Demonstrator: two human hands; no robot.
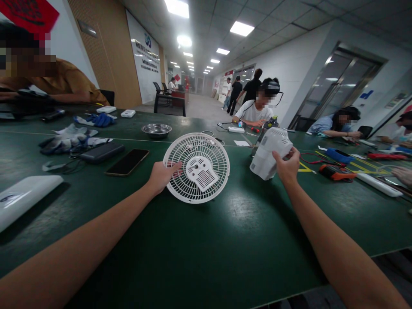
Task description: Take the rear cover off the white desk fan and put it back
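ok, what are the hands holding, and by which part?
Left hand: round white grille, by its left rim. Right hand: white housing, by its right side.

There is one round grille, one white housing, one bowl.

Bare left forearm and bare right forearm, both narrowing toward the wrists, with uncovered fingers
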